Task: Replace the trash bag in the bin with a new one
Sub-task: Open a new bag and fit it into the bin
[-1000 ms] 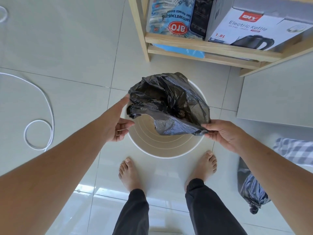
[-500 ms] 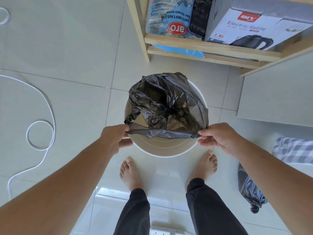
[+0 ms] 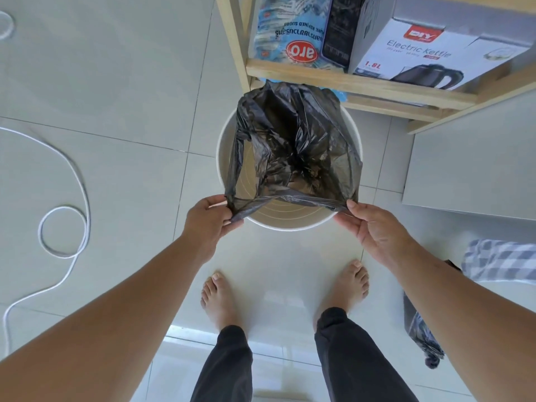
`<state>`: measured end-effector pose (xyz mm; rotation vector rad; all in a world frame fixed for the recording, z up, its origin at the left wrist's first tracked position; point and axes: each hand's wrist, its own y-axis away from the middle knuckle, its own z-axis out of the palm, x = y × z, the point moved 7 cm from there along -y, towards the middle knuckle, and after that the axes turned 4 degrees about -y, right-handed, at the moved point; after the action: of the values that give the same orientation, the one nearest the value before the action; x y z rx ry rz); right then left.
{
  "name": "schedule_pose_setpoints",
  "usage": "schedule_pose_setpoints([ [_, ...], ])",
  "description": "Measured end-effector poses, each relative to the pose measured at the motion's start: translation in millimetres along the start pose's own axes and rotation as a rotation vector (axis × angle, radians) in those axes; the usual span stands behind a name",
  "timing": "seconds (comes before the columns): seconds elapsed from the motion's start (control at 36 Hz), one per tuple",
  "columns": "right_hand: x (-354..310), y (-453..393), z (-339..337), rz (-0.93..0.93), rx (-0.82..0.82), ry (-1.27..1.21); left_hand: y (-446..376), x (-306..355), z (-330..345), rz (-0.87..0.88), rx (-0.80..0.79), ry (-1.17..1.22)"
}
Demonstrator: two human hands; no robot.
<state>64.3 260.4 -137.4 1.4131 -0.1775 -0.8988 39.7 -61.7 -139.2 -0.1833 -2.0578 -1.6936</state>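
Two hands are on the new bag (image 3: 293, 146), and what matters next is how its mouth sits against the bin (image 3: 287, 224) just ahead of us. Our left hand (image 3: 207, 220) has the near-left corner of the bag's edge bunched between thumb and fingers; our right hand (image 3: 369, 224) pinches the near-right corner, so both are closed on plastic, held well apart with the edge stretched taut between them. That edge runs left to right above the bin's near rim, which is where we judge the bag's long axis lies for now. From the hands the bag spreads forward and away, its mouth facing up toward us, its far lip reaching past the bin's far rim toward the shelf (image 3: 359, 82). The body hangs down inside the bin; the bottom is crumpled and we cannot tell whether it reaches the floor of the bin. Both hands stand about equally near the rim, the left just outside its near-left curve, the right just outside its near-right. We judge the coming move is to draw the edge down over the near rim. The old bag (image 3: 422, 335) lies on the floor by our right arm.
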Motion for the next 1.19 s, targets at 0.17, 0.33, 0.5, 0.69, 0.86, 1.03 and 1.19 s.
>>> schedule_pose_setpoints([
  [0.17, 3.5, -4.1, -6.5, 0.035, -0.086, 0.109, 0.8, -8.4, 1.4, 0.127, -0.041, -0.444],
  [0.33, -2.1, -6.2, -7.6, 0.111, -0.212, 0.625, -7.7, -6.5, -4.5, 0.206, 0.058, -0.668],
  [0.5, -4.3, -20.2, -9.6, 0.047, -0.221, 1.264, -12.9, -3.4, 4.4, 0.213, -0.007, -0.528],
  [0.69, -23.7, -29.6, 5.4, -0.303, 0.073, 1.530, -10.4, 1.7, 22.2, 0.316, -0.078, -0.775],
  [0.86, -30.5, -33.5, 10.2, -0.344, 0.216, 1.512, -23.1, 3.1, 9.6, 0.342, 0.086, -0.929],
  [1.03, -36.9, -42.4, 8.8, -0.236, 0.253, 1.421, -38.6, 2.6, 9.7, 0.121, 0.018, -0.536],
  [1.19, -52.6, -38.4, 13.7, -0.046, 0.125, 0.536, -26.0, 26.7, 3.3, -0.001, -0.143, -0.227],
])
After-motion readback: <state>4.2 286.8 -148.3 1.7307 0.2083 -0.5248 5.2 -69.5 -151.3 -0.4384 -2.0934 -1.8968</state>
